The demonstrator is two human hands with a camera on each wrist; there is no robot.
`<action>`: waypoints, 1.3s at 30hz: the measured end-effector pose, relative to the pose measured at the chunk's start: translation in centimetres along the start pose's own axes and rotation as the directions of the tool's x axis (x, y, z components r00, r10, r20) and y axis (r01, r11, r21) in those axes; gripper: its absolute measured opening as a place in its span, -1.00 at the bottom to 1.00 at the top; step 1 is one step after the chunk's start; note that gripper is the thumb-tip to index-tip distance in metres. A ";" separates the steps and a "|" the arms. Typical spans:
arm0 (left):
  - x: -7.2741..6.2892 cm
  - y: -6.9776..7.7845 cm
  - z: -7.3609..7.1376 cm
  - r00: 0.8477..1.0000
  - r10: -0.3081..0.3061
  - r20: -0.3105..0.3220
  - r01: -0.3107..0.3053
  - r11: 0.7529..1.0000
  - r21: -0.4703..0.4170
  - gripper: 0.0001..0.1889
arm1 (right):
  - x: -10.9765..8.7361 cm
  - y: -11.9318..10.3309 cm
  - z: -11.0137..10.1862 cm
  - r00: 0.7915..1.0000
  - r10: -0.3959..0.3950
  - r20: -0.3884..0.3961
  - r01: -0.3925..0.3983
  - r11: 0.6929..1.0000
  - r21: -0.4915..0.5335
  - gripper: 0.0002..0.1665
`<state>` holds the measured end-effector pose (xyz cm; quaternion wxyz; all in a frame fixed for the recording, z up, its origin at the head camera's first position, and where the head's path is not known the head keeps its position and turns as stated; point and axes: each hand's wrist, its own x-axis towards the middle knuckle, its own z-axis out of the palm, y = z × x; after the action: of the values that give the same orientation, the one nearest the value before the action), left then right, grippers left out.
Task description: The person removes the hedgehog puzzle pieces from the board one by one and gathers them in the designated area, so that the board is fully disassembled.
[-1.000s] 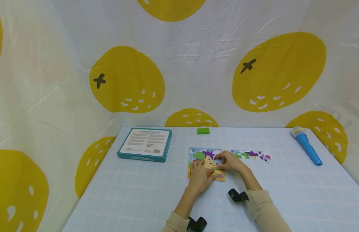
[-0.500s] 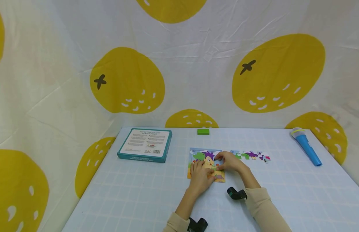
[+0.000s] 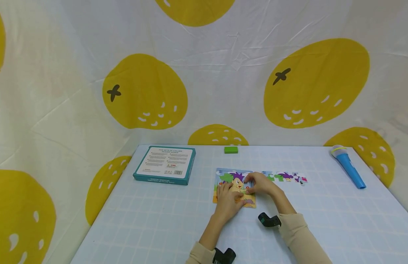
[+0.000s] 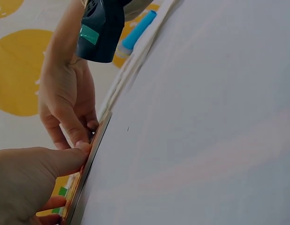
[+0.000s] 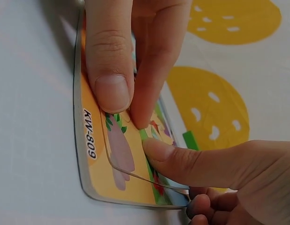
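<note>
A small jigsaw puzzle point(image 3: 237, 178) in a board tray lies on the table, showing a purple-haired cartoon figure. My left hand point(image 3: 227, 201) rests over its lower left part, fingers stretched forward, thumb and a fingertip pressing the picture near the lower edge. At the right side of the puzzle, my right hand point(image 3: 261, 183) has its thumb and index finger bent around a puzzle piece point(image 5: 159, 180) at the border. In the right wrist view, my right thumb point(image 5: 156, 149) lies on the picture, the other fingers curled by the rim. Much of the puzzle is hidden under the hands.
Several loose puzzle pieces point(image 3: 284, 176) lie in a row right of the board. A teal-edged box point(image 3: 165, 165) is at the back left, a green block point(image 3: 231, 150) at the back edge, and a blue toy microphone point(image 3: 348, 165) on the far right.
Both hands stay on the puzzle in nearly the same pose. The view has tilted very slightly, and the right forearm has shifted a little to the left.
</note>
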<state>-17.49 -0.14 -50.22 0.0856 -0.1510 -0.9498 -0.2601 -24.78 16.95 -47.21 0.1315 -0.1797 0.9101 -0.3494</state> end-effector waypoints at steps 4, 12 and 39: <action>0.0 -0.1 0.0 1.000 0.004 -0.007 -0.004 1.000 -0.009 -0.71 | 0.0 -0.1 0.0 1.000 0.003 -0.011 -0.003 1.000 -0.006 -0.55; 0.0 -0.1 0.1 1.000 0.021 -0.017 -0.022 1.000 -0.005 -0.66 | -0.2 -0.1 -0.3 1.000 -0.018 -0.005 0.018 1.000 0.011 -0.66; -0.2 -0.4 0.1 0.998 0.044 -0.048 -0.044 0.999 0.010 -0.65 | -1.4 1.9 0.5 0.974 -0.158 -0.163 0.179 0.976 0.122 -0.75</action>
<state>-17.46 -0.44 -50.50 0.1148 -0.1652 -0.9451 -0.2576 -23.74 18.52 -48.71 0.0432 -0.2197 0.8730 -0.4333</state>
